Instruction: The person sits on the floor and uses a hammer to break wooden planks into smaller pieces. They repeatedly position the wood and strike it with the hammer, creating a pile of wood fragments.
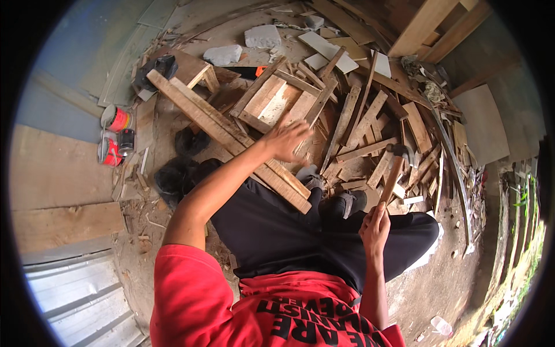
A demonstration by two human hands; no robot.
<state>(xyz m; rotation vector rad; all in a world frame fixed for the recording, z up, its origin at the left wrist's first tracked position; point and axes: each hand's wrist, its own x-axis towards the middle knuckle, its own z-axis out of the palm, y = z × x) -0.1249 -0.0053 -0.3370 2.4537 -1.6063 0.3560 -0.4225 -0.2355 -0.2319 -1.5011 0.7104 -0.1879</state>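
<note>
In my right hand (376, 227) is a claw hammer (393, 179), gripped low on its wooden handle with the head pointing up and away. My left hand (288, 140) reaches forward with its fingers apart, slightly blurred, and nothing shows in it. Under my left forearm two long wooden beams (222, 128) lie side by side, slanting from far left toward my lap. Just beyond that hand is a wooden frame (254, 92) of nailed boards; whether the fingers touch it I cannot tell.
A heap of loose wood scraps (370, 124) covers the floor on the right. Red paint cans (117, 120) stand by the left wall. A small wooden stool (193, 66), pale blocks (263, 36) and dark plastic bags (173, 179) lie around. Corrugated metal (87, 289) sits at lower left.
</note>
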